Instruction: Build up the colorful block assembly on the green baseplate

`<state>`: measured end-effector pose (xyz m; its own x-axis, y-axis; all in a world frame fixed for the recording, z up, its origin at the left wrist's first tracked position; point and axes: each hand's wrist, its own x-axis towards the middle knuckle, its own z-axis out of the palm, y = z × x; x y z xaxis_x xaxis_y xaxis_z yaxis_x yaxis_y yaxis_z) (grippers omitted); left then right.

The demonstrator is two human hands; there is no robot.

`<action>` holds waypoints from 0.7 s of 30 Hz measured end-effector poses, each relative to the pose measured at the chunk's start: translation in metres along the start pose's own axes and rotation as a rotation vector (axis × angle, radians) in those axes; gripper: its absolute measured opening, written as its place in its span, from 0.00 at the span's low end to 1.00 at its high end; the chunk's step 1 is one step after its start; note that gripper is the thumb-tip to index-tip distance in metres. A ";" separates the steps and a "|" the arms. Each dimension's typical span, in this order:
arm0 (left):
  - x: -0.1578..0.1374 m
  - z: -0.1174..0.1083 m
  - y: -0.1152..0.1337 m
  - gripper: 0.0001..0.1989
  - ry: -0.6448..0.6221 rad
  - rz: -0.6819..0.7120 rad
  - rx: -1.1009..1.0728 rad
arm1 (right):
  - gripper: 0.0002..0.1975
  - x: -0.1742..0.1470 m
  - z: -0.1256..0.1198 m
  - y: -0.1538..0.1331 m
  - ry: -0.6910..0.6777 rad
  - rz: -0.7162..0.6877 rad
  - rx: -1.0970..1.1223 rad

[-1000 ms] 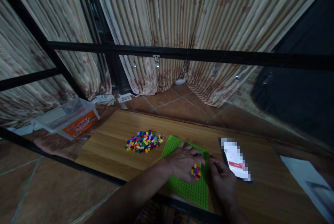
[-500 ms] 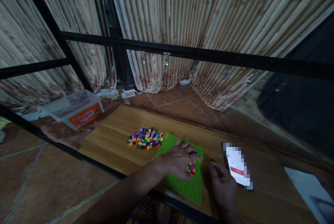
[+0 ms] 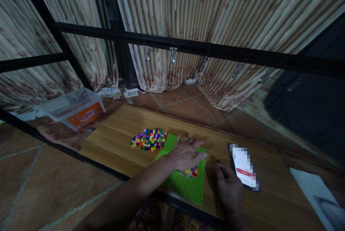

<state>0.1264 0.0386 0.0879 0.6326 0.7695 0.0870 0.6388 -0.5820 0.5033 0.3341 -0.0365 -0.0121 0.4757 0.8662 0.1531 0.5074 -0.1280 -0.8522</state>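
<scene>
The left hand (image 3: 184, 153) lies palm down over the green baseplate (image 3: 195, 189), fingers spread wide and thumb stretched out to the right, with no grip on anything that can be seen. It hides much of the upper plate and part of a patch of coloured bricks (image 3: 193, 171) on it, so only the near right edge of that patch shows, just below the palm and thumb. The right hand (image 3: 230, 184) is beside the plate, apart from it, fingers curled in and thumb close against them; whether something small is pinched there I cannot tell. A heap of loose bricks (image 3: 149, 140) sits on the wooden tabletop (image 3: 113, 141) just past the plate's upper left corner. Just beyond the right hand lies a phone (image 3: 245, 168), its lit screen blurred out, and farther right a sheet of paper (image 3: 314, 191). Past the left end of the tabletop stands a clear plastic box (image 3: 86, 114) with an orange label, papers (image 3: 131, 93) near it on the tiled floor (image 3: 32, 184). A black bar (image 3: 161, 40) crosses the view beyond the tabletop, cutting across the striped curtains (image 3: 175, 1), and a dark covered shape (image 3: 309, 105) fills the far right
</scene>
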 end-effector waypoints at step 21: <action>0.021 0.029 0.014 0.21 -0.007 -0.058 0.258 | 0.18 0.002 0.009 -0.022 0.053 0.024 0.028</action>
<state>0.1612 0.0389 0.0723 0.5942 0.8022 0.0581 0.7639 -0.5855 0.2715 0.3170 -0.0273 0.0025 0.5252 0.8362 0.1579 0.4755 -0.1344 -0.8694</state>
